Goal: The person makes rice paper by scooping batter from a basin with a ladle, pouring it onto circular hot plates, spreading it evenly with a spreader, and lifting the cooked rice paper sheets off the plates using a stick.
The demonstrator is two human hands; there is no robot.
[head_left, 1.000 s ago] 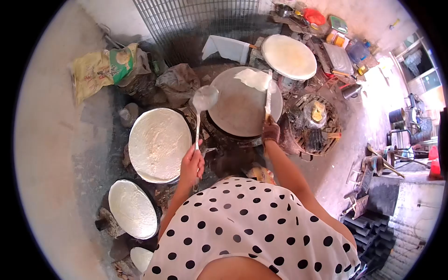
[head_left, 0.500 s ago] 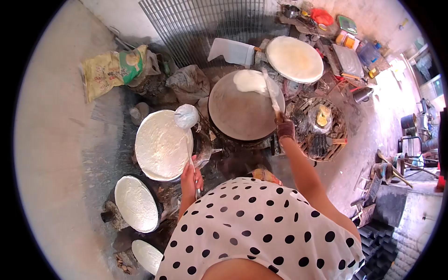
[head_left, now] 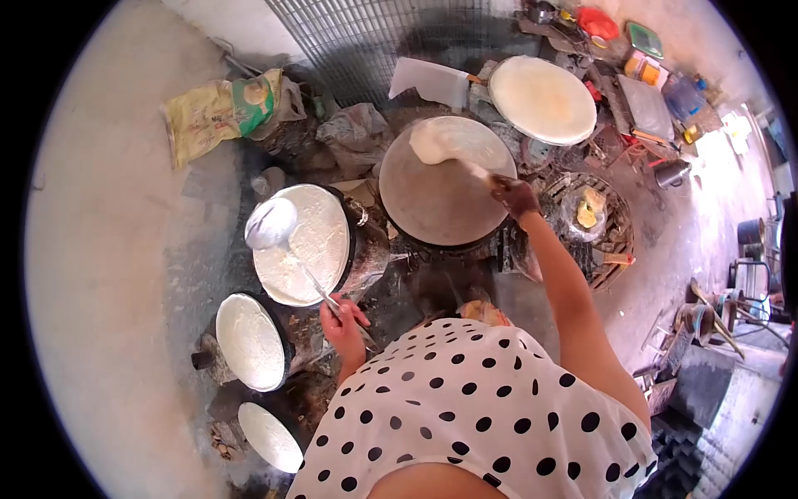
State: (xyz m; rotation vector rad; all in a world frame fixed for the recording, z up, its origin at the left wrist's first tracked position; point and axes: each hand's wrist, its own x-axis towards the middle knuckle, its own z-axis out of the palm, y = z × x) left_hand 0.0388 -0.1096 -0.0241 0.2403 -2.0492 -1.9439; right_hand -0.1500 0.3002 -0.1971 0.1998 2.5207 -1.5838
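Grey round griddle (head_left: 440, 204), wet batter (head_left: 429, 145) on its far part. R hand (head_left: 517, 198) grips spreader (head_left: 476, 170) (blurred) over it; L hand (head_left: 342, 324) holds ladle (head_left: 271, 223) above white-filled tub (head_left: 352, 233), left of griddle. Metal grating (head_left: 366, 41) behind griddle, grey flr (head_left: 652, 224) to its rt.

Spreader (head_left: 477, 170), beyond right fingers (head_left: 504, 191): blurred, near end hidden within them; ladle (head_left: 271, 223), beyond left fingers (head_left: 352, 314): partly covered by them; grating (head_left: 374, 41), beyond both: cut off at top
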